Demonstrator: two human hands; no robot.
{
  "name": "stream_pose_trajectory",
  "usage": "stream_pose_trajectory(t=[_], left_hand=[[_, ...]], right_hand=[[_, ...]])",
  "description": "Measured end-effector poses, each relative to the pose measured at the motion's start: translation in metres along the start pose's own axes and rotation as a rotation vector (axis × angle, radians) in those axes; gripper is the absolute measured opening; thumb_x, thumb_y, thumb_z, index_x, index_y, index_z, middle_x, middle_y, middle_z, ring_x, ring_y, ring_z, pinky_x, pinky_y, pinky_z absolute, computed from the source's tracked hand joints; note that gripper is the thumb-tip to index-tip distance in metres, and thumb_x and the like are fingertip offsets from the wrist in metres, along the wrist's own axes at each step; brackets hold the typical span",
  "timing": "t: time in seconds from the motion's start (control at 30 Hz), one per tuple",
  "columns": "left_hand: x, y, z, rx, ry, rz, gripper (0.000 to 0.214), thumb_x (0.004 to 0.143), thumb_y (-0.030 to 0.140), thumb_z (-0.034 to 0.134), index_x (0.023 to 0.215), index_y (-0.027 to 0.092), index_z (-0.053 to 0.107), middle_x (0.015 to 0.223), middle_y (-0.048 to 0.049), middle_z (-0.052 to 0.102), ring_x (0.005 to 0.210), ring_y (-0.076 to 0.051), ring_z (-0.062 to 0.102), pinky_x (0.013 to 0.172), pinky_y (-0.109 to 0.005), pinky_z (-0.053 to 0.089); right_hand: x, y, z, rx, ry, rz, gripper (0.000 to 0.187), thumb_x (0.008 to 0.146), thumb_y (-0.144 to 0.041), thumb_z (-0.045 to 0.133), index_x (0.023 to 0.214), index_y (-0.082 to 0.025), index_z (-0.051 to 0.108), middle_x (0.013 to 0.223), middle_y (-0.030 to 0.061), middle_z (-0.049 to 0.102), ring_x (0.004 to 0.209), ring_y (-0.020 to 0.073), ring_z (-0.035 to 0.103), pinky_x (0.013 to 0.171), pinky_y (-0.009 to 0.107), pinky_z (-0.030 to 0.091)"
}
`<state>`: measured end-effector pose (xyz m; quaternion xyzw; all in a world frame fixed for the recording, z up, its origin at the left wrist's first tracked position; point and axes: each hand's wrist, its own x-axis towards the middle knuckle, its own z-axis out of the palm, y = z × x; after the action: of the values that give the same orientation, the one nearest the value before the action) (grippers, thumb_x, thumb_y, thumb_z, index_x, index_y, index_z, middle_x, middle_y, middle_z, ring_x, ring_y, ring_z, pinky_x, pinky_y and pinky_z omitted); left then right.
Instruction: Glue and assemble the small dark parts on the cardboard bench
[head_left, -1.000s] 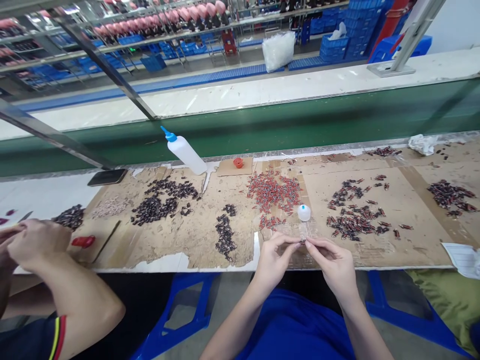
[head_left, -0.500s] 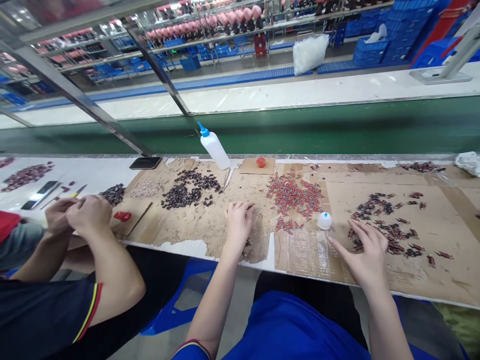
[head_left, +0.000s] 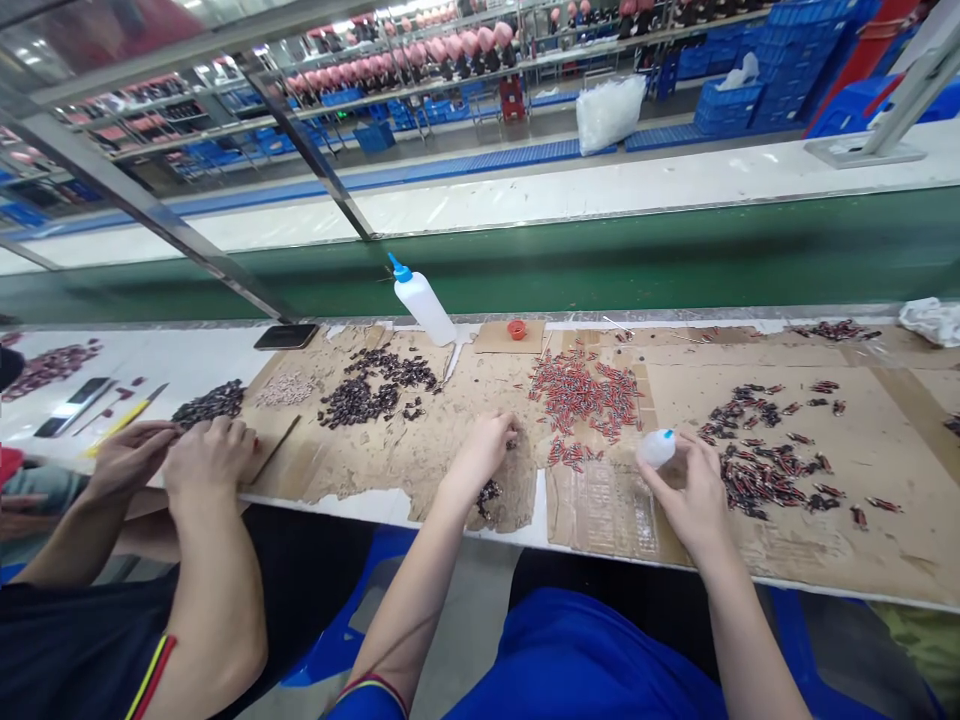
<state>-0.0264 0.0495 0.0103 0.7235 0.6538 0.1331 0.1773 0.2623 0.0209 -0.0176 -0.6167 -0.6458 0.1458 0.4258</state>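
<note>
A small round white bottle [head_left: 657, 449] with a blue tip is in my right hand [head_left: 694, 495], tilted between thumb and fingers. My left hand [head_left: 487, 450] is closed, its fingertips pinched over the cardboard [head_left: 457, 390]. Something small and dark shows at those fingertips, too small to name. Beneath the left wrist lie a few small dark pieces [head_left: 487, 497]. Between my hands, farther back, spreads a pile of small red-and-black parts [head_left: 581, 390]. Just right of my right hand is another pile of dark and red parts [head_left: 765, 475].
A tall white squeeze bottle [head_left: 426, 305] with a blue nozzle stands at the back, near a small red cup [head_left: 517, 329]. Black pieces [head_left: 360, 395] lie left of centre. A co-worker's hands [head_left: 202, 455] work at the left, near a yellow-handled tool [head_left: 127, 420] and a phone [head_left: 285, 336].
My right hand has moved left and taken hold of the small round bottle, which is now tilted. My left hand has shifted slightly right. The co-worker's hands have moved to the right.
</note>
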Motion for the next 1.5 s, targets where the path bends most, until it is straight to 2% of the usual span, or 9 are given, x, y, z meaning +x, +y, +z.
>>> stream_pose_trajectory(t=[0.13, 0.27, 0.37, 0.53, 0.7, 0.93, 1.07, 1.5], left_hand=[[-0.024, 0.02, 0.006, -0.093, 0.034, 0.111, 0.026, 0.087, 0.007, 0.05, 0.092, 0.02, 0.073, 0.09, -0.0066, 0.068, 0.09, -0.02, 0.063, 0.081, -0.03, 0.049], [-0.041, 0.051, 0.018, -0.406, 0.074, 0.216, 0.022, 0.089, 0.014, 0.054, 0.091, 0.023, 0.074, 0.091, -0.0039, 0.072, 0.088, -0.018, 0.066, 0.083, -0.029, 0.05], [-0.047, 0.074, 0.038, -0.554, 0.048, 0.222, 0.012, 0.085, 0.019, 0.063, 0.086, 0.024, 0.075, 0.087, -0.0024, 0.075, 0.086, -0.018, 0.067, 0.083, -0.031, 0.05], [-0.051, 0.091, 0.071, -0.345, 0.181, 0.13, 0.008, 0.078, 0.021, 0.074, 0.08, 0.028, 0.076, 0.088, -0.0027, 0.075, 0.102, -0.025, 0.06, 0.087, -0.043, 0.042], [-0.056, 0.086, 0.078, -0.287, 0.249, 0.146, 0.015, 0.077, 0.022, 0.075, 0.09, 0.029, 0.075, 0.094, -0.0027, 0.076, 0.104, -0.024, 0.058, 0.087, -0.042, 0.037], [-0.06, 0.083, 0.073, -0.307, 0.19, 0.136, 0.018, 0.086, 0.017, 0.064, 0.093, 0.03, 0.074, 0.095, -0.0012, 0.076, 0.107, -0.021, 0.063, 0.088, -0.04, 0.034], [-0.06, 0.083, 0.073, -0.31, 0.163, 0.14, 0.017, 0.088, 0.019, 0.062, 0.096, 0.029, 0.073, 0.101, -0.0033, 0.075, 0.108, -0.021, 0.063, 0.089, -0.039, 0.034], [-0.061, 0.082, 0.076, -0.282, 0.217, 0.208, 0.016, 0.086, 0.018, 0.065, 0.094, 0.029, 0.073, 0.094, 0.0, 0.077, 0.106, -0.019, 0.064, 0.085, -0.036, 0.032]], right_hand=[[-0.01, -0.008, -0.011, 0.253, -0.032, 0.258, 0.044, 0.066, -0.055, 0.072, 0.089, -0.021, 0.056, 0.089, 0.0081, 0.07, 0.081, 0.0252, 0.066, 0.076, 0.041, 0.051], [-0.017, -0.011, -0.018, 0.535, -0.018, 0.299, 0.038, 0.062, -0.048, 0.077, 0.082, -0.021, 0.06, 0.078, 0.0049, 0.07, 0.069, 0.021, 0.065, 0.067, 0.034, 0.051], [-0.02, -0.007, -0.021, 0.641, 0.058, 0.308, 0.033, 0.063, -0.044, 0.078, 0.082, -0.02, 0.066, 0.074, 0.0024, 0.068, 0.063, 0.0174, 0.061, 0.059, 0.029, 0.048], [-0.024, -0.002, -0.021, 0.783, 0.218, 0.377, 0.031, 0.059, -0.044, 0.079, 0.07, -0.019, 0.066, 0.064, 0.0018, 0.065, 0.053, 0.0145, 0.056, 0.05, 0.027, 0.044], [-0.025, -0.009, -0.02, 0.667, 0.2, 0.348, 0.03, 0.064, -0.045, 0.075, 0.063, -0.018, 0.063, 0.052, -0.0003, 0.059, 0.044, 0.0116, 0.05, 0.044, 0.024, 0.041], [-0.027, -0.026, -0.017, 0.405, 0.077, 0.184, 0.028, 0.067, -0.044, 0.069, 0.058, -0.018, 0.062, 0.048, 0.0008, 0.061, 0.04, 0.0131, 0.052, 0.038, 0.023, 0.04], [-0.026, -0.028, -0.019, 0.371, 0.092, 0.141, 0.026, 0.069, -0.042, 0.067, 0.058, -0.018, 0.063, 0.048, 0.0007, 0.062, 0.039, 0.013, 0.052, 0.038, 0.023, 0.039], [-0.026, -0.027, -0.017, 0.303, 0.066, 0.167, 0.032, 0.07, -0.046, 0.065, 0.055, -0.018, 0.061, 0.046, 0.0, 0.057, 0.04, 0.0124, 0.049, 0.039, 0.023, 0.038]])
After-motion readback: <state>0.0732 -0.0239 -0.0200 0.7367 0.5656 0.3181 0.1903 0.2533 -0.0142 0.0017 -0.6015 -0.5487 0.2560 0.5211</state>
